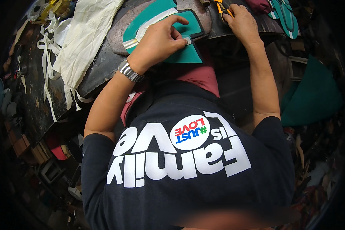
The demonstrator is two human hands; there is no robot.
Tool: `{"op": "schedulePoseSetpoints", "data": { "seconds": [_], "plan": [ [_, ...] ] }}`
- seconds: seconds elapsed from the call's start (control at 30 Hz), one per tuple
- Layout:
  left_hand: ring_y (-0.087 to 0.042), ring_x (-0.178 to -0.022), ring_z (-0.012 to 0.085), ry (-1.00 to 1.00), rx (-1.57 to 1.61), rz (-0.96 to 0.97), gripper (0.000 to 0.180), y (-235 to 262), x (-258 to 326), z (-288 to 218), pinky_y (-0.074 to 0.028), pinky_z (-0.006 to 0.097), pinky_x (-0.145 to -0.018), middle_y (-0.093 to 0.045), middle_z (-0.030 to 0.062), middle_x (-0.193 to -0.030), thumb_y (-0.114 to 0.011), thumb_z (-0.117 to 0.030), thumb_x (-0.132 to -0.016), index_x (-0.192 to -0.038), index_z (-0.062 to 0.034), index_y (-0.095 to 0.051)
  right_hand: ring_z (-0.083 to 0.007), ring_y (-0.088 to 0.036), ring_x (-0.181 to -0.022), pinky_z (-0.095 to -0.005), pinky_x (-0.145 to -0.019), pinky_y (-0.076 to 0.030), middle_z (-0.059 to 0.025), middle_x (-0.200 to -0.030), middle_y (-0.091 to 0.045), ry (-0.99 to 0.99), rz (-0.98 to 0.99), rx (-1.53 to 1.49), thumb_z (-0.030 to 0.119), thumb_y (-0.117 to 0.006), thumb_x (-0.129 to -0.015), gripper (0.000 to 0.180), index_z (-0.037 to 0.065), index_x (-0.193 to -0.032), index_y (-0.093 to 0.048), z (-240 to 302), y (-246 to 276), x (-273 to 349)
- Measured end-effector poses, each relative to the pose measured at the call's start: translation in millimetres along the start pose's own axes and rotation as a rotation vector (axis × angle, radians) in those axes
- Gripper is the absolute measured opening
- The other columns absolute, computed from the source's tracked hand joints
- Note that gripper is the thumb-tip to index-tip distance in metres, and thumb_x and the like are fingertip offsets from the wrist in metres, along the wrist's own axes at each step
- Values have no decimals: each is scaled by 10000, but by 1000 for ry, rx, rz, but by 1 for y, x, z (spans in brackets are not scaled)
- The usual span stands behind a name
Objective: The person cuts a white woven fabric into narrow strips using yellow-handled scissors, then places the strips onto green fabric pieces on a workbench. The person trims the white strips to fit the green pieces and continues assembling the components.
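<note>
A green sheet-material piece (189,23) with dark edging and white strips lies on a brown-grey slab, its near corner jutting past the slab. My left hand (161,38) holds it from above. The thumb presses by a short white strip at the dark edging, with the index finger bent over the green surface. Farther right, my right hand (241,23) is closed around the yellow-and-black handles of what looks like a pair of scissors (221,9). The upper frame edge cuts off part of that tool.
The slab (115,38) rests on a dark worktable (30,73). Off-white cloth (86,42) with loose strips hangs at left. Green cut pieces (288,19) lie at far right; a large green sheet (314,97) stands below them. Rolls of tape (60,7) sit at upper left.
</note>
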State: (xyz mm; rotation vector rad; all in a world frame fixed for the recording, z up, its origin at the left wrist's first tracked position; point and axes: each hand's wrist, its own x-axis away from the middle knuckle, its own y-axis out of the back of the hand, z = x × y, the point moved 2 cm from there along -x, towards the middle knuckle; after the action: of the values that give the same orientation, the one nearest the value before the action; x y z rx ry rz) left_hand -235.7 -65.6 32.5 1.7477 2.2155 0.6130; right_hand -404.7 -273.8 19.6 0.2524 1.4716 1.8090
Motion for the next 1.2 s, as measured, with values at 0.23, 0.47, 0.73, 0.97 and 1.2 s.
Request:
{"op": "schedulePoseSetpoints", "data": {
  "seconds": [0.23, 0.47, 0.73, 0.97, 1.2],
  "plan": [
    [-582, -647, 74, -3, -85, -33, 452, -2, -1, -5, -467, 224, -606, -639, 15, -742, -722, -86, -800, -1238, -85, -615, -378, -617, -880, -485, -770, -494, -216, -1001, -578, -35, -161, -210, 188, -717, -834, 282, 32, -1016, -568, 18, 14, 6],
    [-668, -666, 193, -6, -62, -35, 434, -1, -2, -3, -519, 306, -644, -687, 82, -740, -743, -136, -779, -1185, -35, -625, -269, -579, -1050, -352, -876, -471, -105, -1168, -597, 197, 114, -479, 295, -840, -747, 530, 58, -1163, -612, 72, 6, 35],
    [-637, -610, 115, 103, 15, 146, 384, 21, -4, -2, -501, 256, -570, -680, 59, -727, -761, -192, -833, -1167, -38, -651, -309, -528, -1159, -403, -990, -424, -87, -1212, -599, 193, 163, -274, 344, -824, -747, 534, 106, -1184, -629, 76, -3, 38],
    [-530, -631, 57, -7, -145, 111, 317, 36, 14, 5, -431, 213, -573, -594, -13, -728, -740, -209, -890, -1157, -66, -646, -280, -516, -1162, -431, -963, -427, -32, -1189, -600, 224, 99, -275, 362, -813, -741, 521, 116, -1163, -632, 75, -7, 42],
    [-588, -623, 136, 44, -155, 21, 275, 36, 24, 3, -468, 283, -590, -620, 43, -707, -721, -204, -858, -1093, -68, -677, -302, -512, -1183, -434, -978, -429, -72, -1218, -594, 242, 103, -276, 352, -812, -748, 527, 111, -1180, -632, 74, -8, 43]
  ]
}}
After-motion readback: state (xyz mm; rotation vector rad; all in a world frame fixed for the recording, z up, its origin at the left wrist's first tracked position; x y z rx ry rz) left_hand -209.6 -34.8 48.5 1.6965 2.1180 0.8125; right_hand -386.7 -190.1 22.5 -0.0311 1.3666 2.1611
